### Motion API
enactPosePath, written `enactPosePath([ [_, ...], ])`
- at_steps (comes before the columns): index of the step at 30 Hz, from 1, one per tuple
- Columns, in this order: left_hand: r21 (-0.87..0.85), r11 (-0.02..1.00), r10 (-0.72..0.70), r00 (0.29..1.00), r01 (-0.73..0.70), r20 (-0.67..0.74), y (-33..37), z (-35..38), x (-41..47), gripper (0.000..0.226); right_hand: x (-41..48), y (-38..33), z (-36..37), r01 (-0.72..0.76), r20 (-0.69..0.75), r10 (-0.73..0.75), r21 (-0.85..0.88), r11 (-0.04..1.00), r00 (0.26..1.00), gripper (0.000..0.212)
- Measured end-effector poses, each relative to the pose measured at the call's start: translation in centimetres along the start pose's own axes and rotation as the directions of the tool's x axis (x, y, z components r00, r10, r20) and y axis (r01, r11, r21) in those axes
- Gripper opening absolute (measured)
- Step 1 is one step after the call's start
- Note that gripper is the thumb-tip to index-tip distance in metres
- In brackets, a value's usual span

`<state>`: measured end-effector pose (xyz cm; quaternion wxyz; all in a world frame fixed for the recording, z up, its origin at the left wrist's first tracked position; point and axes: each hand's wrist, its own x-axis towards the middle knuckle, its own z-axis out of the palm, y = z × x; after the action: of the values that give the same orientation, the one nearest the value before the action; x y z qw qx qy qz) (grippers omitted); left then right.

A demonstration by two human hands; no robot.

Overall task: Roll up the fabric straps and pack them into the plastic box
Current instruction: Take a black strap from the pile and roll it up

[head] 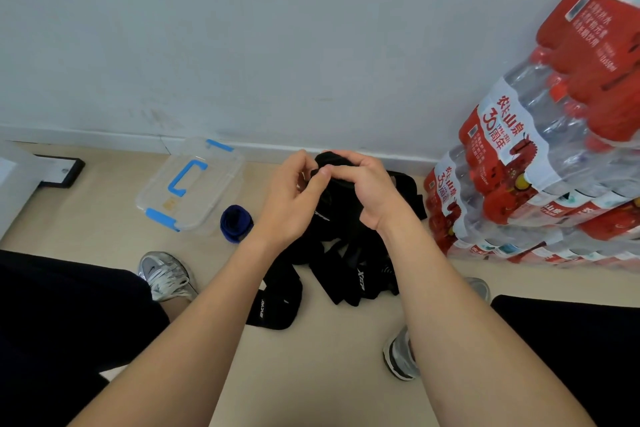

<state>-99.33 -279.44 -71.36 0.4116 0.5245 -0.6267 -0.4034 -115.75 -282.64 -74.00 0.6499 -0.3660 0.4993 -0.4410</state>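
Rolling one black strap (328,159) is the step in hand, with the strap held up above the floor (329,357) between both hands. The left hand (294,198) curls its fingers in and presses its thumb on the near face of the roll. The right hand (367,191) curls over the top and pinches it from the other side. I cannot tell how many turns are wound, since the fingers cover most of it. Its loose tail seems to drop into the pile of black straps (346,263) on the floor just under the hands.

The plastic box (221,191) sits at the floor's far edge by the wall, left of the hands, with its lid on (blue clips at both ends). A rolled blue strap (236,222) lies just beside its near right corner, outside it.

Nothing fastens the roll, so it could spring loose if either pinch slackens. The tail may be tangled in the pile and could drag other straps up or skew the winding. With the lid on, one hand must let go to open the box, and that is when the roll would most likely unwind.
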Motion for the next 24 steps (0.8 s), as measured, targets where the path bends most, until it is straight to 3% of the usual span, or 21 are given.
enactPosePath([
  [3,0.228,0.965,-0.098,0.985,0.129,-0.142,-0.5,0.8,0.0,0.014,0.1,0.3,1.0,0.013,-0.063,-0.018,-0.092,0.996,0.998,0.018],
  [5,0.294,0.922,-0.209,0.963,0.252,-0.173,-1.1,0.8,0.1,0.014,0.3,0.5,1.8,0.050,-0.093,-0.065,-0.158,0.986,0.994,0.016],
  [7,0.166,0.931,-0.306,0.944,0.324,-0.121,-1.7,0.6,-0.1,0.024,0.4,0.4,2.0,0.070,-0.088,-0.088,-0.187,0.980,0.992,0.018],
  [9,-0.098,0.922,-0.384,0.918,0.376,-0.094,-2.1,0.1,-0.2,0.031,0.4,-0.2,1.3,0.059,-0.052,-0.071,-0.201,0.978,0.996,0.021],
  [11,-0.249,0.878,-0.456,0.873,0.409,-0.172,-2.7,-1.1,0.4,0.033,0.6,-0.9,-0.5,0.056,-0.046,-0.066,-0.193,0.980,0.997,0.030],
  [14,-0.344,0.835,-0.542,0.748,0.429,-0.383,-3.8,-4.8,1.6,0.031,0.6,-2.1,-5.1,0.078,-0.333,-0.170,-0.274,0.959,0.928,0.039],
  [16,-0.174,0.894,-0.445,0.766,0.413,-0.464,-4.1,-7.0,2.0,0.033,0.0,-2.5,-8.5,0.021,-0.471,-0.188,-0.338,0.941,0.862,0.047],
  [19,0.056,0.947,-0.279,0.894,0.317,-0.351,-2.7,-6.8,2.5,0.032,-0.7,-2.7,-10.0,-0.026,-0.508,-0.168,-0.353,0.935,0.845,0.053],
  [24,0.063,0.984,-0.139,0.944,0.165,-0.299,-0.4,-4.8,2.2,0.032,-0.3,-3.3,-7.5,0.120,-0.482,-0.254,-0.291,0.949,0.839,0.044],
])
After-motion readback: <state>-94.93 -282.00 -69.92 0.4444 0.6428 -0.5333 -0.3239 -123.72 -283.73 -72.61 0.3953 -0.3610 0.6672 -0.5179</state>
